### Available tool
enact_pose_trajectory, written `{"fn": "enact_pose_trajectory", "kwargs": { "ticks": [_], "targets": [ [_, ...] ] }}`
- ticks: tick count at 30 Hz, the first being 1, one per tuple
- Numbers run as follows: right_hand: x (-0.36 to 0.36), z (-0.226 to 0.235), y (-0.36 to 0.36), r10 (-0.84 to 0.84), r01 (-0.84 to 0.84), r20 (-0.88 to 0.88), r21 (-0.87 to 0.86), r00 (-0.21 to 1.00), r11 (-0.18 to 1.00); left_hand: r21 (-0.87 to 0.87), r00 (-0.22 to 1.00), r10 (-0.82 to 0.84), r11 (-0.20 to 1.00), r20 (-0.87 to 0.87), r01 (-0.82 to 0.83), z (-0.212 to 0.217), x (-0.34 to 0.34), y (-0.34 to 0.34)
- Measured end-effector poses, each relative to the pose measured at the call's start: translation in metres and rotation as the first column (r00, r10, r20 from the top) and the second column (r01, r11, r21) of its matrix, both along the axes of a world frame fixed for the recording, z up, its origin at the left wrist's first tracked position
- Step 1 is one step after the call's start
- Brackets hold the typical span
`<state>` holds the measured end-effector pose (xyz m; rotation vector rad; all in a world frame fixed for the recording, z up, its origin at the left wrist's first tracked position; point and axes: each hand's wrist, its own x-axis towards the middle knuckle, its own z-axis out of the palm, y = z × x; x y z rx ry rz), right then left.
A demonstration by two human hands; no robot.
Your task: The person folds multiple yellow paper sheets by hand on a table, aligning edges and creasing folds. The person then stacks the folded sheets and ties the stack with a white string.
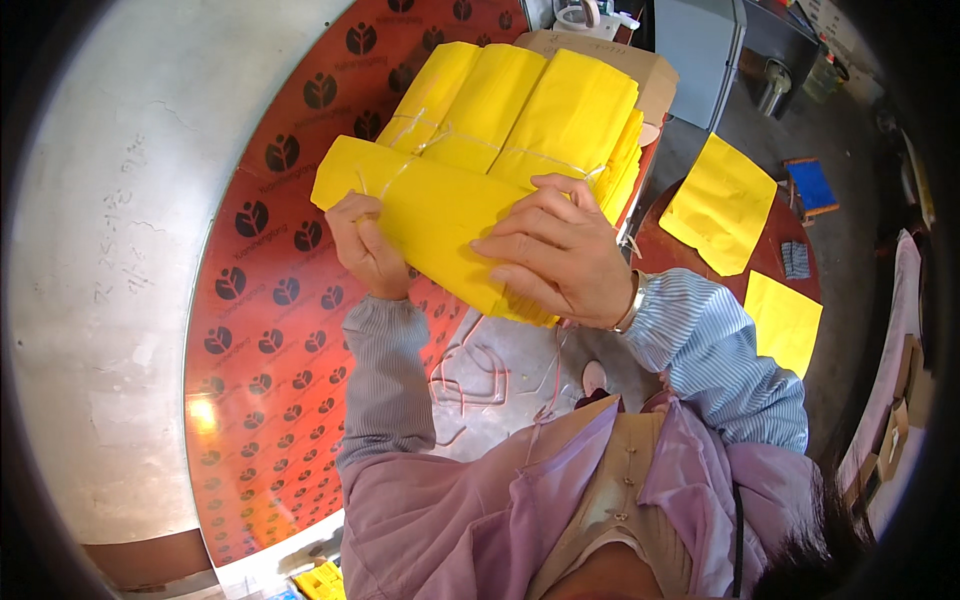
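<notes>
Between my two hands is a thick bundle of yellow sheets (440,215), tilted down toward the right. Fingers curled, my left hand (368,245) grips its left end from the near side. My right hand (565,250) lies across the right end, fingers bent over the upper face and one resting near the far edge. Just beyond lie several similar yellow bundles (570,110), side by side. Thin white string (540,160) crosses them, and a bit of string shows by my left fingers. Layered sheet edges show under my right hand.
The bundles lie on a red table board (270,270) with dark leaf prints, beside a pale metal surface (100,250). Cardboard (640,75) sits behind. Yellow sheets (720,205) lie on a round dark-red stool (660,225) at right. Pinkish cord (480,375) hangs below the bundle.
</notes>
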<state>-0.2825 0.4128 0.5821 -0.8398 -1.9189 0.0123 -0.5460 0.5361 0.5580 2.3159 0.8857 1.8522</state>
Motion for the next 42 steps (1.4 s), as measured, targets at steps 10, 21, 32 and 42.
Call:
{"fn": "enact_pose_trajectory", "kwargs": {
  "ticks": [10, 21, 32, 42],
  "targets": [
    [0.021, 0.003, -0.027, -0.108, 0.1, -0.184, -0.05, 0.977, 0.994, -0.19, 0.901, -0.075, 0.982, -0.426, -0.008, 0.085, -0.05, 0.024],
    [-0.019, 0.0, -0.018, -0.083, 0.098, 0.138, -0.099, 0.987, 0.99, -0.138, 0.957, -0.01, 0.99, -0.29, -0.031, 0.008, -0.042, 0.065],
    [0.049, -0.059, -0.106, 0.058, -0.117, -0.178, -0.344, 0.982, 0.932, -0.06, 0.98, 0.094, 0.993, -0.174, -0.106, 0.032, -0.017, -0.001],
    [0.161, -0.197, -0.252, -0.488, 0.077, -0.193, -0.874, 0.851, 0.479, -0.122, 0.872, -0.41, 0.912, -0.269, 0.391, 0.007, 0.134, -0.201]
  ]
}}
